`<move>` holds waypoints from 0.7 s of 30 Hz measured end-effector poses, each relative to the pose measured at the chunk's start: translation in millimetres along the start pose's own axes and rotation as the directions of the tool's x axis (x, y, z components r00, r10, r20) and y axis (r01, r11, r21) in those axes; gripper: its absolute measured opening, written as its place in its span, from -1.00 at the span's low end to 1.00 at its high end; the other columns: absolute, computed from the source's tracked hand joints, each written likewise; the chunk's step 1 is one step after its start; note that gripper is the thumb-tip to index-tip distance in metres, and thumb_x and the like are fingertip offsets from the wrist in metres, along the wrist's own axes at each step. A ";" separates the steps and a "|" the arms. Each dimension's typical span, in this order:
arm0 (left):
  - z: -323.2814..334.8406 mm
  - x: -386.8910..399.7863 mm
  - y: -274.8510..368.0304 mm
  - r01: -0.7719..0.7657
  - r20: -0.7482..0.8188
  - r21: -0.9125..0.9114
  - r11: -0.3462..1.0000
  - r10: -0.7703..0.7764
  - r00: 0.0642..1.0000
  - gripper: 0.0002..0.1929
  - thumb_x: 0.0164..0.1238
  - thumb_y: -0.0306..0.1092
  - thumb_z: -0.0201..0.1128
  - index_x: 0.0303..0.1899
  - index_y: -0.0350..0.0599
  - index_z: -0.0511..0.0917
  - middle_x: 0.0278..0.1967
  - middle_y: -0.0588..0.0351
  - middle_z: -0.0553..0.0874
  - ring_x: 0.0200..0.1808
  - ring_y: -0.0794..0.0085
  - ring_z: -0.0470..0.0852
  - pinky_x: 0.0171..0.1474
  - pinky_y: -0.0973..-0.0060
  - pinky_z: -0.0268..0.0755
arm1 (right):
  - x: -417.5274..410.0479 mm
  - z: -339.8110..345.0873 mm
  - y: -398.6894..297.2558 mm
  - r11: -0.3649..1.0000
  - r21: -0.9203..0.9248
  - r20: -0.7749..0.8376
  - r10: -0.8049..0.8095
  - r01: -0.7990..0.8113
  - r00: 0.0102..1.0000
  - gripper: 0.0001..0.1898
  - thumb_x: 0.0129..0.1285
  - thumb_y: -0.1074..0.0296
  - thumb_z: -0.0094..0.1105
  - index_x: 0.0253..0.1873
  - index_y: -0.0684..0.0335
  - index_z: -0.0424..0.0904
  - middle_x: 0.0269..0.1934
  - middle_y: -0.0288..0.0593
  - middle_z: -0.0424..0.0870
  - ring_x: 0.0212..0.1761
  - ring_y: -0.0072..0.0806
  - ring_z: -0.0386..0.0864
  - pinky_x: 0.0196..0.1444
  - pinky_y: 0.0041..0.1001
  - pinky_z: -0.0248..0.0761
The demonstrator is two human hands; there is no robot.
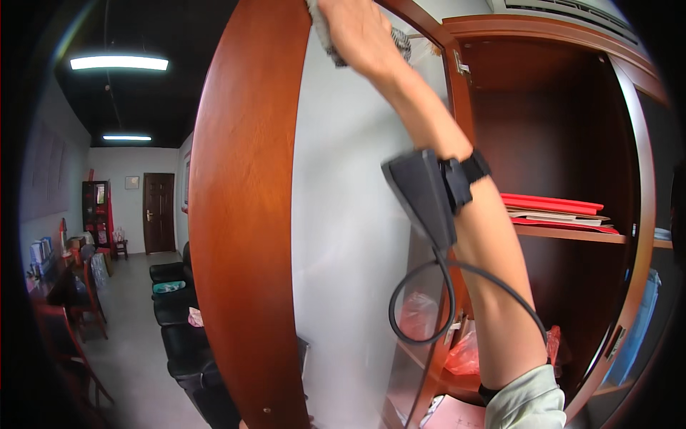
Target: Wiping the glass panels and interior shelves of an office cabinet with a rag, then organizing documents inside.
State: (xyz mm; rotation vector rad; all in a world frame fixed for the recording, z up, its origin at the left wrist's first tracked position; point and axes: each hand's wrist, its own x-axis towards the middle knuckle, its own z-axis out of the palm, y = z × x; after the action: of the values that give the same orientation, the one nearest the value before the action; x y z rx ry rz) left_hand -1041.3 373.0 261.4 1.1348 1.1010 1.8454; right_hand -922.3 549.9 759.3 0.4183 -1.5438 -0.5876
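Observation:
My right hand (362,37) is raised to the top of an open wooden cabinet door (246,214). It holds a grey patterned cloth (323,32) flat against the upper part of the door's glass pane (348,187). The cloth's dark fringe shows on both sides of the hand. A black device (420,193) is strapped to my right forearm, with a looped black cable (394,316) hanging from it. At the bottom edge of the view, beside the door, a sliver of skin may be my left hand (243,425); the rest is out of view.
Inside the cabinet, red folders (557,204) and papers lie on a shelf (579,234). Below are a red plastic bag (463,356) and a pink paper (453,414). Left of the door are a black sofa (182,335), wooden chairs (59,332) and a far brown door (159,212).

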 end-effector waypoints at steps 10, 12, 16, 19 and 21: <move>-1.7 -42.6 -46.4 0.033 -0.182 -0.015 0.999 -0.035 0.983 -0.26 0.01 0.07 0.28 0.08 -0.40 0.34 -0.12 -0.25 0.59 -0.09 0.07 0.61 0.04 0.18 0.46 | -286.2 -27.9 -226.2 0.996 0.019 0.331 0.075 -0.086 0.941 -0.39 0.15 0.03 0.06 0.32 0.02 0.29 0.32 -0.28 0.25 0.41 -0.18 0.07 0.35 -0.05 -0.18; -4.6 -53.0 -64.9 -0.023 -0.165 0.115 0.993 0.042 0.985 -0.24 0.08 0.11 0.24 0.13 -0.38 0.30 -0.07 -0.25 0.57 -0.03 0.08 0.59 0.10 0.21 0.41 | -382.3 -23.2 -292.7 0.995 0.026 0.272 0.085 -0.096 0.959 -0.42 0.14 -0.01 0.01 0.31 -0.14 0.33 0.34 -0.43 0.24 0.40 -0.27 0.10 0.40 -0.06 -0.28; -24.1 -79.6 -111.4 0.047 -0.044 0.206 0.977 -0.039 0.998 -0.19 0.20 0.22 0.13 0.23 -0.33 0.20 0.12 -0.16 0.45 0.15 0.13 0.44 0.22 0.26 0.24 | -566.1 -31.6 -431.8 0.985 0.136 0.327 0.060 -0.110 0.943 -0.52 0.23 0.11 -0.11 0.29 -0.26 0.34 0.33 -0.50 0.26 0.40 -0.39 0.12 0.45 -0.08 -0.40; -22.2 -83.9 -119.1 0.041 -0.054 0.229 0.972 -0.030 0.998 -0.17 0.19 0.34 0.05 0.17 -0.33 0.25 0.01 -0.22 0.52 0.06 0.10 0.51 0.12 0.23 0.35 | -620.7 -50.5 -479.9 0.930 0.291 0.452 0.071 -0.222 0.889 -0.51 0.25 0.27 -0.10 0.29 -0.26 0.33 0.34 -0.56 0.25 0.38 -0.47 0.15 0.47 -0.21 -0.37; -25.3 -89.5 -124.7 0.036 -0.077 0.272 0.962 -0.016 0.997 -0.17 0.20 0.36 0.02 0.16 -0.33 0.26 0.00 -0.21 0.52 0.04 0.10 0.52 0.09 0.24 0.37 | -641.5 -69.2 -491.9 0.921 0.285 0.628 0.032 -0.267 0.778 -0.53 0.21 0.19 0.01 0.24 -0.37 0.39 0.25 -0.63 0.35 0.34 -0.54 0.16 0.47 -0.22 -0.34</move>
State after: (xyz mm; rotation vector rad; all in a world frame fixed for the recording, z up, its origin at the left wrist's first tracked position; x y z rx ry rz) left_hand -1015.7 337.2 112.2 1.2060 1.4421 1.7648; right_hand -856.3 531.0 -49.2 0.3882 -2.3179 -0.3132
